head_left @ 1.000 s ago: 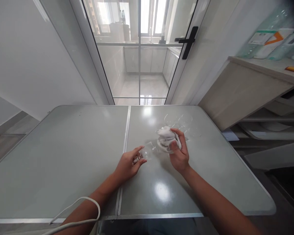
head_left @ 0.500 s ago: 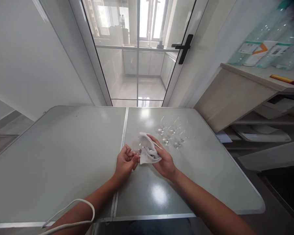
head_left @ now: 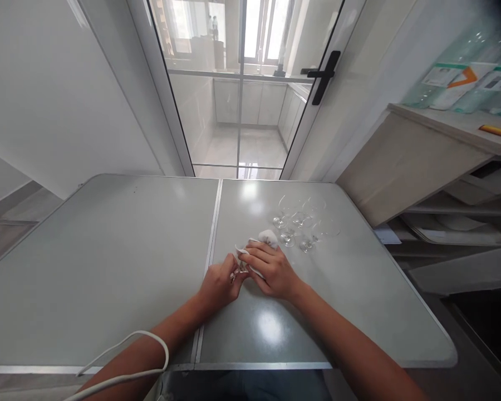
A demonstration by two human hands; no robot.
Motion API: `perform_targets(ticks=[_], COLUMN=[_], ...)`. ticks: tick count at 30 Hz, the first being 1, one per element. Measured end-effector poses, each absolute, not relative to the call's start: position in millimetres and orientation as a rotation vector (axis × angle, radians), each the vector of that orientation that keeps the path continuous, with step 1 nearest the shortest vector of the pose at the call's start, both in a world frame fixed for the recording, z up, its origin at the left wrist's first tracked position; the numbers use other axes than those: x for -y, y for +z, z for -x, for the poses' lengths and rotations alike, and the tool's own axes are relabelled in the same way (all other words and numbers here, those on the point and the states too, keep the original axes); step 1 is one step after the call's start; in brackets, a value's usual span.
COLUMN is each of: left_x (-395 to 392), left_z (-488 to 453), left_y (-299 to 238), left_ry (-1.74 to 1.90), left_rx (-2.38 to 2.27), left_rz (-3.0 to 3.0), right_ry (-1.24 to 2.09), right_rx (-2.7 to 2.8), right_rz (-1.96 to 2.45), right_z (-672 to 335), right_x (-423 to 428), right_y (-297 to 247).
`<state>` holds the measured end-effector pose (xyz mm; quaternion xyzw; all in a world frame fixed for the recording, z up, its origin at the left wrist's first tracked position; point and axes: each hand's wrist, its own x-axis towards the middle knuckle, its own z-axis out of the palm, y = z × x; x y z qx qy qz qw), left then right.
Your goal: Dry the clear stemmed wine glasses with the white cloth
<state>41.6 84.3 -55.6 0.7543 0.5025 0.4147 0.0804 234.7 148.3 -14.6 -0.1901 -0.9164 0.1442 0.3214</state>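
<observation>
My left hand is closed around the foot end of a clear wine glass, mostly hidden by fingers and cloth. Wrapped over a bunched white cloth, my right hand presses it against the glass, back of the hand upward. Both hands meet just above the grey table, right of its centre seam. Beyond my right hand is a group of several clear stemmed wine glasses, their thin bowls hard to make out.
A white cable loops over my left forearm. At the right stands a shelf unit with plastic bottles on top and papers inside. Behind the table is a glass door with a black handle.
My right hand has turned from palm-up, cradling the cloth, to palm-down over it, closing in on the glass. My left hand's fingers have shifted around the glass. The view has tilted slightly.
</observation>
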Motion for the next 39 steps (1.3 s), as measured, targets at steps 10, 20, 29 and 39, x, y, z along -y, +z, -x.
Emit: perform_targets(ticks=[10, 20, 29, 39], left_x=[-85, -81, -88, -94], left_z=[-32, -46, -48, -40], left_y=[-45, -53, -50, -45], left_ry=[1.213, 1.407, 1.352, 1.532], left_rx=[-1.048, -1.446, -1.377, -1.183], left_rz=[-2.741, -1.952, -1.697, -1.271], right_ry=[1.79, 2.074, 1.371, 1.151], right_rx=[1.734, 1.139, 1.805, 1.984], right_rz=[0.561, 0.466, 0.584, 0.898], right_z=[-250, -221, -214, -219], right_x=[-164, -137, -133, -139], right_y=[-18, -22, -40, -30])
